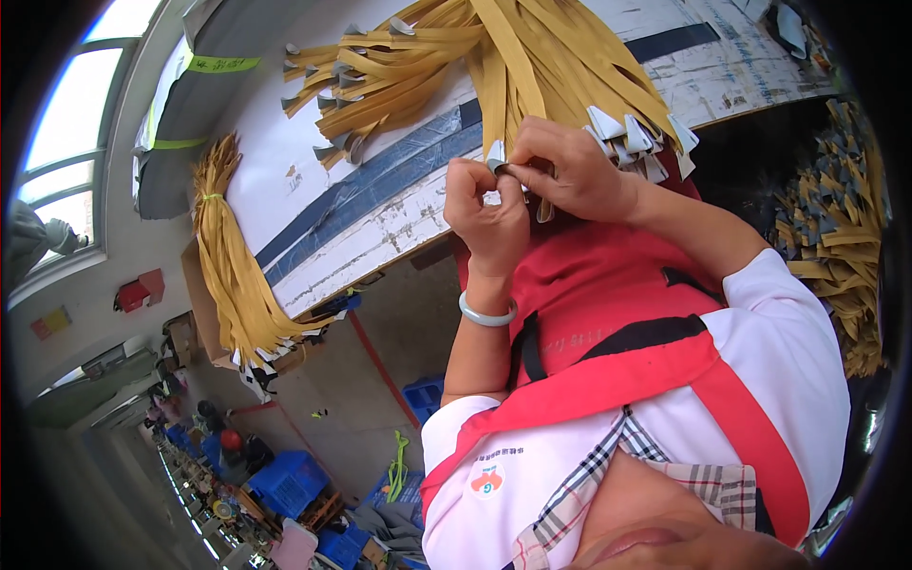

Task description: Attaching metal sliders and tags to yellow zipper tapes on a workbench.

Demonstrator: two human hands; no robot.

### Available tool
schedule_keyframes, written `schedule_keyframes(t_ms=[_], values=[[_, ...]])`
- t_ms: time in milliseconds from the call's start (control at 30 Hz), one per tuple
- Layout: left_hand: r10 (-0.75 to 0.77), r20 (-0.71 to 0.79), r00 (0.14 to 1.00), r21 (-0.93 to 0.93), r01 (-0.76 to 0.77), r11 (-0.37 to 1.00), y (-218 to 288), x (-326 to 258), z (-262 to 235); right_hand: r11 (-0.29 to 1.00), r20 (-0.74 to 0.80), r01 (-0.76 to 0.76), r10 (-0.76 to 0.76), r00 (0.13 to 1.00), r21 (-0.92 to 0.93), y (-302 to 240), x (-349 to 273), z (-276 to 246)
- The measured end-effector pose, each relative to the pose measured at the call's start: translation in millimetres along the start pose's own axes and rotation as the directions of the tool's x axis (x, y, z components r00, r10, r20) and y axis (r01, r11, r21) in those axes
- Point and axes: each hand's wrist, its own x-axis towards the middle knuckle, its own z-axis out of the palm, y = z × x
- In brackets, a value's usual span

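Pinching a small grey tip (497,164) at the end of a yellow strap, the two hands meet at the near edge of the white surface (323,249). Taking that meeting point as the clock's centre, the left hand (486,214) sits at 7 o'clock, fingers curled with thumb and forefinger closed on the tip; the right hand (568,173) is at 3 o'clock, its thumb and forefinger closed there too. A bracelet (487,312) rings the left wrist. Loose straps (518,57) spread over the surface at 12 o'clock, some fanning out to 10 with grey ends, while white ends (635,140) cluster just beside the right hand. Dark tape (380,185) crosses the surface at 9. A tied bundle (228,261) droops over the edge between 8 and 9. Another strap pile (836,237) lies near 3, the red apron (594,294) at 5, and a blue crate (290,484) at 7.
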Motion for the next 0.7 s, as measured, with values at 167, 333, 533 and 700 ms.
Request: schedule_keyframes(t_ms=[167,333,533,700], values=[[-0.206,0.049,0.977,-0.243,0.212,0.947,13.5,8.3,-0.5,0.969,0.054,-0.039,0.026,0.998,0.245,13.2,-1.2,-14.2],[-0.128,0.269,0.955,-0.212,0.188,0.959,-4.6,1.4,-21.8,0.738,0.263,-0.449,0.364,0.893,0.503,16.0,-9.0,-16.5],[0.053,0.291,0.955,0.146,-0.099,0.984,-10.6,-7.9,-11.8,0.681,0.219,-0.516,0.478,0.851,0.520,5.0,-24.4,-11.5],[-0.098,0.155,0.983,-0.037,0.105,0.994,0.1,-6.0,-33.5,0.650,0.181,-0.634,0.624,0.760,0.419,6.8,-25.4,-25.5]])
